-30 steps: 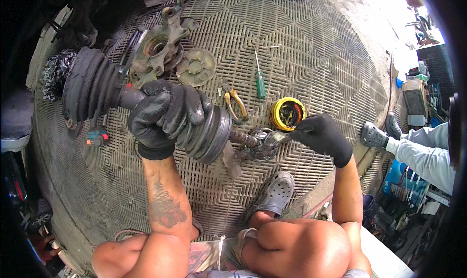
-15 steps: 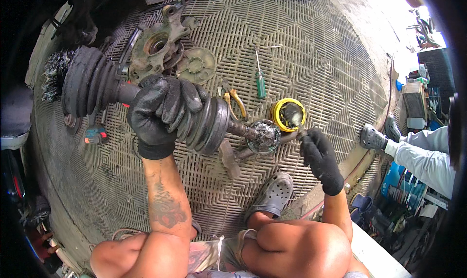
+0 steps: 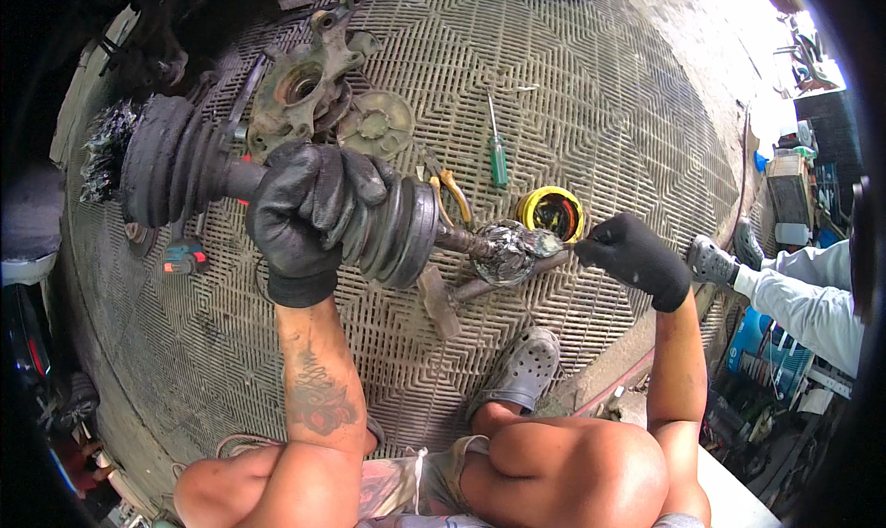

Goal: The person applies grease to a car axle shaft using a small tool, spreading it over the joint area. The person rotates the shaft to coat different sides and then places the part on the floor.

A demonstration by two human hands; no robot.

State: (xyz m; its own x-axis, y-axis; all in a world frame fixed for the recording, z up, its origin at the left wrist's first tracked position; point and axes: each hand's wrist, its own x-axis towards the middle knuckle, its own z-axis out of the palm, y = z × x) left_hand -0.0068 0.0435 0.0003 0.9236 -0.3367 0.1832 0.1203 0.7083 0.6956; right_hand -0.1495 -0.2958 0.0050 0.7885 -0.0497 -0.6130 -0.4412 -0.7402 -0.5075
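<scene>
Black-gloved, my left hand (image 3: 300,219) is wrapped around the ribbed rubber boot (image 3: 401,233) of a CV axle (image 3: 242,179), which lies roughly crosswise above the mat. A second ribbed boot (image 3: 159,163) sits toward its left end, where dark grease clings. At the right end, the joint (image 3: 503,256) is coated in shiny grease. My right hand (image 3: 637,256), also gloved in black, pinches the thin handle of a spoon (image 3: 546,244) whose greasy bowl meets that joint. Just beyond stands an open yellow tub (image 3: 574,205) with dark grease inside.
On the grated mat (image 3: 637,140) lie a green-handled screwdriver (image 3: 498,159), pliers (image 3: 452,196), a hammer (image 3: 438,302), a steering knuckle (image 3: 300,90), a round plate (image 3: 378,122) and a power tool (image 3: 185,258). Another person's legs (image 3: 803,283) extend in from the right.
The spoon has come out of the yellow tub and over to the joint's grease. My right hand has moved up and rightward, turning sideways. My left hand keeps its hold with the axle barely shifted.
</scene>
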